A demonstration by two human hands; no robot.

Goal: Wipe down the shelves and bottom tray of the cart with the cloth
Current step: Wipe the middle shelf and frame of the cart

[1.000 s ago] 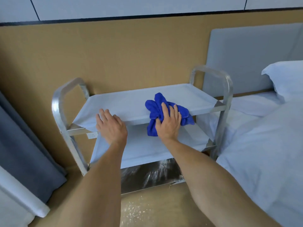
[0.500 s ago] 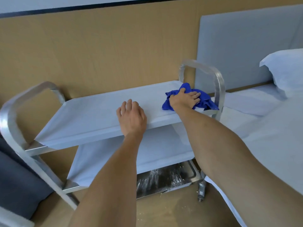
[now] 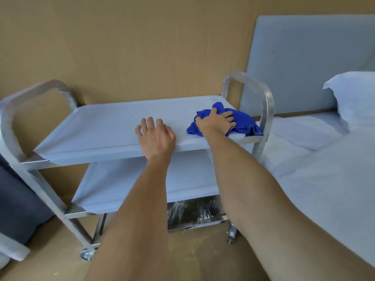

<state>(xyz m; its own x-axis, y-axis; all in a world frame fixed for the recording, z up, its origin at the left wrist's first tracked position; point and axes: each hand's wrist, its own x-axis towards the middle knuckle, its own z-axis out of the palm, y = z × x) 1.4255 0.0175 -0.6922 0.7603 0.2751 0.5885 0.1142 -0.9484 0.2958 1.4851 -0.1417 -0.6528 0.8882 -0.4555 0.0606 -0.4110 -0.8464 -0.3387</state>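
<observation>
A metal cart stands against the tan wall, with a pale top shelf, a middle shelf below it and a shiny bottom tray flecked with white marks. A bunched blue cloth lies at the top shelf's right end. My right hand lies on the cloth and presses it onto the shelf, fingers slightly curled into the fabric. My left hand rests flat over the front edge of the top shelf near its middle, fingers straight.
Curved metal handles rise at the cart's left end and right end. A white bed with a pillow and a grey headboard touches the cart's right side. Dark curtain fabric hangs at the left.
My right hand has slid the cloth from the shelf's middle to its right end. My left hand has shifted right along the front edge. The view has moved closer and tilted down.
</observation>
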